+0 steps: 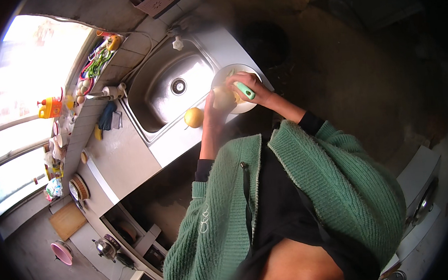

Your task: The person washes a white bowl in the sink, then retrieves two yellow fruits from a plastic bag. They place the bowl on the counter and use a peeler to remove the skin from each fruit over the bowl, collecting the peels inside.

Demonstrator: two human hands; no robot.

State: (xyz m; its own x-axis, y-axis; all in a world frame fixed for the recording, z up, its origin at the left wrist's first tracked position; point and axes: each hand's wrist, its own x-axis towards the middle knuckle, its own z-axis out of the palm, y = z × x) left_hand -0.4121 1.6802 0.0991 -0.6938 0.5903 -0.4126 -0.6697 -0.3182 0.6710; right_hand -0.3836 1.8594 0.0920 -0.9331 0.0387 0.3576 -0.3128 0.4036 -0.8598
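Note:
My left hand (212, 112) holds a pale, round fruit (223, 96), apparently peeled and partly blurred, over a white bowl (254, 69). In my right hand (252, 81) is a green-handled peeler or knife (245, 90); its working end is hidden by my fingers, close to the fruit. Yellowish and greenish pieces, seemingly peelings, lie in the bowl beneath my hands. A whole yellow pear (194, 117) with its stem rests on the sink's edge, just left of my left wrist.
A stainless steel sink (157, 117) with a tap handle (178, 44) lies ahead on the left. Bottles, eggs (83, 87) and bags line the windowsill. Farther left are a wicker basket (80, 187), a wooden cutting board (68, 220) and a metal pot (106, 249).

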